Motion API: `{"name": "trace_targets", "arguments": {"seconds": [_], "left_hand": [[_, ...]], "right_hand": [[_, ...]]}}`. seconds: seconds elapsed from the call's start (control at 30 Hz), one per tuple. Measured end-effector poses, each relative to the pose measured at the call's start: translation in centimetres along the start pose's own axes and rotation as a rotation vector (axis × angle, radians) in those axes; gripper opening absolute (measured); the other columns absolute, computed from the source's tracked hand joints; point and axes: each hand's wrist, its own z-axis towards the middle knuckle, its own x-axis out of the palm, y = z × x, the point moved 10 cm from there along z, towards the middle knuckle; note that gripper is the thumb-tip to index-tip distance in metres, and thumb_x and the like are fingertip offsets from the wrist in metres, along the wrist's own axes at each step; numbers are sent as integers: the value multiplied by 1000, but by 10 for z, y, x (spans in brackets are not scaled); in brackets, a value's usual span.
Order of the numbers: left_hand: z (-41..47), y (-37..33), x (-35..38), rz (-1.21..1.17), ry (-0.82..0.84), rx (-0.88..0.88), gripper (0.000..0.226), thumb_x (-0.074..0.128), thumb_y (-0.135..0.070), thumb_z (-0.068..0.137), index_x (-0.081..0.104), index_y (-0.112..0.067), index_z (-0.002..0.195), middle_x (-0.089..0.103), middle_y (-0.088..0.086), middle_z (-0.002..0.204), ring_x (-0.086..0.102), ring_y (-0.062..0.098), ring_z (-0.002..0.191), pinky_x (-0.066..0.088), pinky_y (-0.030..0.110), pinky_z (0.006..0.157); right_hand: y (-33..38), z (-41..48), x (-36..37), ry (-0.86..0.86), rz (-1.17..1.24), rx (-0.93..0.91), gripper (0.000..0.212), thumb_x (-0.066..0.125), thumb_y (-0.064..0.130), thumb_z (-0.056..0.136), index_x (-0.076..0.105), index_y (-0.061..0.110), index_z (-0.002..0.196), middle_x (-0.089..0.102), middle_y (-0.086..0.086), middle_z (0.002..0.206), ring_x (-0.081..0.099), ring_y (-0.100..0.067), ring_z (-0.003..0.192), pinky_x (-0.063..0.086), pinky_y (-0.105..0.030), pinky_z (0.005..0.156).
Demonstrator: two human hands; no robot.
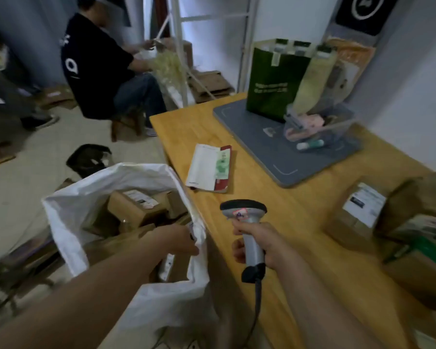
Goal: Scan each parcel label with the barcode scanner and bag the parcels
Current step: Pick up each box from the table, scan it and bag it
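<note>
My right hand [258, 244] grips the handle of a grey barcode scanner [244, 212], its dark head pointing away over the wooden table [300, 222]. My left hand [178, 239] reaches into the mouth of a big white sack [91, 197] beside the table and holds its near rim. Several cardboard parcels [134, 206] with white labels lie inside the sack. A flat white and red parcel [210, 167] with a label lies on the table ahead of the scanner. More cardboard parcels [358, 215] are stacked at the table's right.
A grey mat [269, 152] on the table carries a green bag [275, 81] and a clear tub [320, 127] of small items. A person in a dark shirt [93, 66] sits on a stool at the back left. Flattened cartons and a black bag [91, 157] lie on the floor.
</note>
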Motion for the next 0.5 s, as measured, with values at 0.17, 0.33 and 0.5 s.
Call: {"name": "trace_targets", "arguments": {"seconds": [0.17,0.33,0.5], "left_hand": [[9,-149,-59,-1,-233,276,57,58,-49,89,50,-18,137,56,2,132,55,20,116,47,29,88],[9,-279,-55,-87,-316,458,66,58,-46,91,38,-12,144,47,7,139,49,24,124,44,33,94],[15,-383,-28,-256,-314,411,112,74,-58,72,14,-2,148,30,16,145,31,31,135,34,40,106]], "right_hand": [[17,-42,-99,-226,503,-112,26,69,24,86,58,1,83,50,-6,52,47,-16,37,46,-25,42],[2,-86,-187,-409,636,-183,17,66,13,86,57,4,75,49,-6,50,44,-15,38,44,-25,42],[-32,-116,-267,-580,593,-207,19,72,4,79,56,3,69,52,-9,51,47,-20,43,46,-30,46]]}}
